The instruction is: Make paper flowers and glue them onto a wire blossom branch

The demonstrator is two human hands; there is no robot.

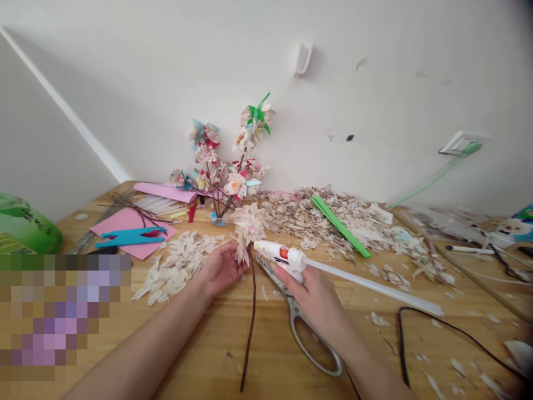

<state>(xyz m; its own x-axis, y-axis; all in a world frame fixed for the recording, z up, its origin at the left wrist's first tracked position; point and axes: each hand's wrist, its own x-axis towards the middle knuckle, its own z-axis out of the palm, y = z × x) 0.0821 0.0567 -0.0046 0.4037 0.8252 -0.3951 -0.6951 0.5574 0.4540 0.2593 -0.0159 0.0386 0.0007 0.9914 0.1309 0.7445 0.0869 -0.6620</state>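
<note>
My left hand (225, 269) has its fingers curled around the base of a pale petal flower (249, 221), whose brown twig stem (253, 311) points down toward me. In my right hand (310, 291) is a white hot glue gun (275, 251), its nozzle right at the flower's base, touching or nearly so. A long glue stick (375, 286) sticks out of the gun's back. Beneath my right hand lies a pair of scissors (295, 316) with grey handles, partly covered. Loose dried petals (179, 261) are heaped left of my left hand.
Finished flower branches (214, 172) stand in a small clear holder (220, 218) by the wall. More petals (291, 216) spread behind, with a green strip (341, 226) on them. Pink paper (144, 247) and blue strips (125, 238) lie left. A black cord (441, 319) curves at right.
</note>
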